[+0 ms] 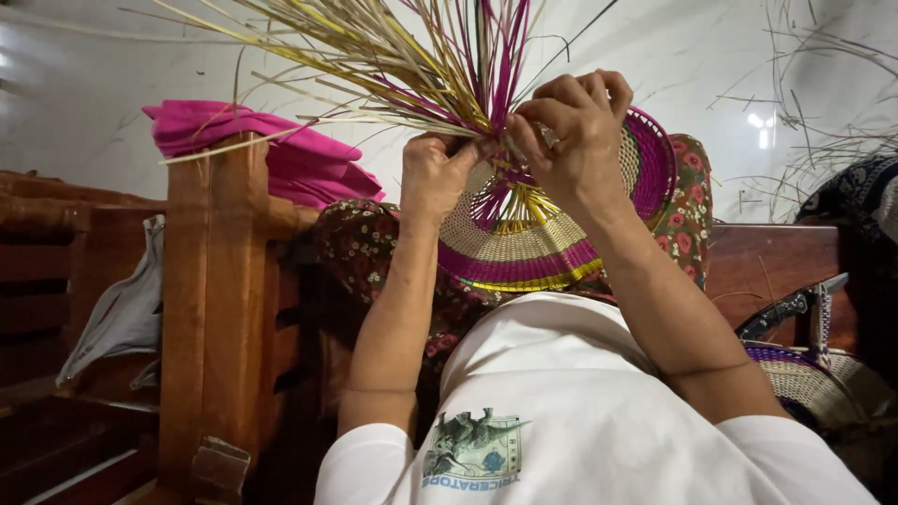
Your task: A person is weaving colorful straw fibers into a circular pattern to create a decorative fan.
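- Two bare hands meet at the rim of a round, half-woven basket of natural straw banded in magenta, purple and yellow (543, 252), held up in front of the person's chest above a floral-print lap.
- Left hand (435, 178): clenched on the basket's near edge, where the woven wall gives way to loose strands.
- Right hand (571, 131): fingers curled and pinching strands at the same edge, just beside the left hand; the two nearly touch.
- Loose unwoven straw strands, pale yellow and magenta (412, 56), fan upward and to the left from the point of the grip.
- White short-sleeved shirt with a square green and blue dinosaur print on the chest (472, 449): fills the lower centre; the printed patch lies below the basket.
- Folded bright pink cloth (281, 150): lies over the top of a brown wooden chair frame (210, 309) at left.
- Second woven basket, straw with a purple band and a dark handle (804, 369): rests at lower right, well apart from both hands.
- Scattered dry straws (823, 140): lie on the pale floor at upper right.
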